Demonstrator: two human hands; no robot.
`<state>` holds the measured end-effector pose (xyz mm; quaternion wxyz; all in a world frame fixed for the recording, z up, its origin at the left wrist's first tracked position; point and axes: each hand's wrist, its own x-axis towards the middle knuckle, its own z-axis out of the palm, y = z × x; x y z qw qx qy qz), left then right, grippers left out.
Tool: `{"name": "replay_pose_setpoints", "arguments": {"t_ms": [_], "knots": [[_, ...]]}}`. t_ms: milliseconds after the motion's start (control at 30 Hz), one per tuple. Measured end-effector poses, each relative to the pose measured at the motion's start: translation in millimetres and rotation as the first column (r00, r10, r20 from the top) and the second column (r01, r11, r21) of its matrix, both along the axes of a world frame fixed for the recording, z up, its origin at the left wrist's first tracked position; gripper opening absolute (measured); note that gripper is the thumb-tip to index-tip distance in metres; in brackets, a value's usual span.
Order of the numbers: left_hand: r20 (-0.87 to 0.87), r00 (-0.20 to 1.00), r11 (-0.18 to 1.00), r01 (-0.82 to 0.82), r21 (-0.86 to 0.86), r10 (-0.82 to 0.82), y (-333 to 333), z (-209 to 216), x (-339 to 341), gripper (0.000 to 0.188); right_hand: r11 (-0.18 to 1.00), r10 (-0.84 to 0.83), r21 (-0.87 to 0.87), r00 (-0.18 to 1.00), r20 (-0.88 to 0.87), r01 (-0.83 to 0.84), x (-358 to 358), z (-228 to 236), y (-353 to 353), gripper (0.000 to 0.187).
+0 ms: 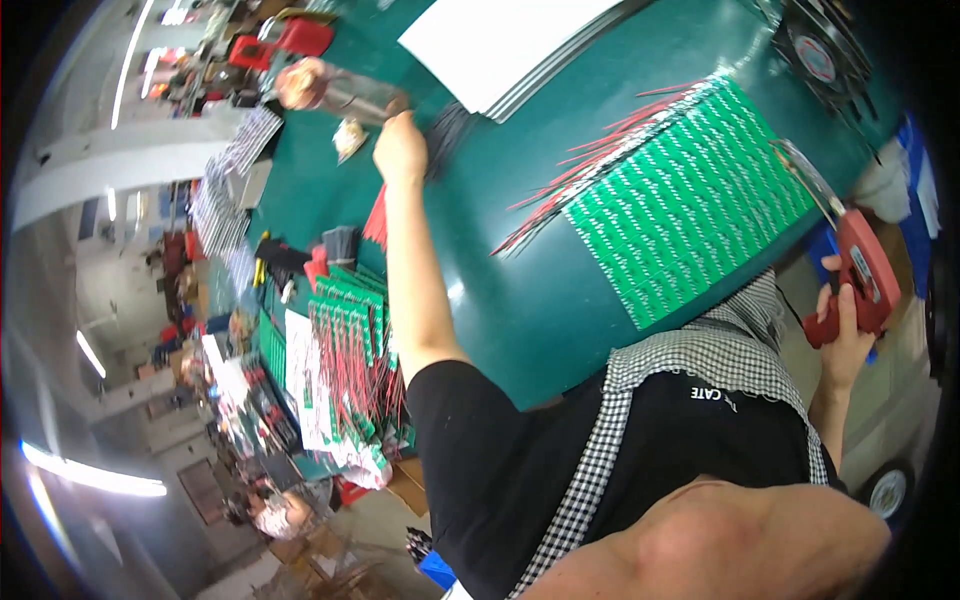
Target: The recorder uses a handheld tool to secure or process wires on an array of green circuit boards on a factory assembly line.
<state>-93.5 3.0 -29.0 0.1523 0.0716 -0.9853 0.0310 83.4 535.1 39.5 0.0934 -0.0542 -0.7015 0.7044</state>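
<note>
My left arm reaches across the green table, and my left hand (401,150) is beside a bundle of black wires (450,138). Its fingers are blurred and partly hidden, so their grip is unclear. A clear bottle-like object (350,95) lies close to the fingertips, and red wires (376,220) show by the wrist. At the right, my right hand (843,325) is closed around the handle of a red soldering gun (868,268), whose tip points toward a large green circuit board panel (690,205). Red and black wires (610,165) stick out along the panel's upper-left edge.
White sheets or boards (510,45) are stacked at the far side. A black fan (815,60) stands at the far right. Wired green boards (350,340) are piled left of my arm. A person in a striped top (222,205) is beyond the table.
</note>
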Motion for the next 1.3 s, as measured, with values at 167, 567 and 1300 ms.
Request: {"name": "replay_pose_setpoints", "arguments": {"t_ms": [167, 567, 1300], "knots": [[0.173, 0.973, 0.988, -0.146, -0.059, 0.154, 10, 7, -7, 0.025, 0.999, 0.038, 0.012, 0.999, -0.023, -0.038, -1, 0, -3, 0.03], [0.109, 0.987, 0.979, -0.131, 0.155, 0.115, 24, 6, 7, 0.019, 0.999, 0.034, 0.034, 0.999, -0.019, -0.034, -2, -7, -9, 0.03], [0.358, 0.931, 0.828, -0.254, 0.5, 0.07, -110, 13, 100, 0.021, 0.996, 0.086, 0.027, 0.996, 0.012, -0.086, 1, -8, -17, 0.028]]}}
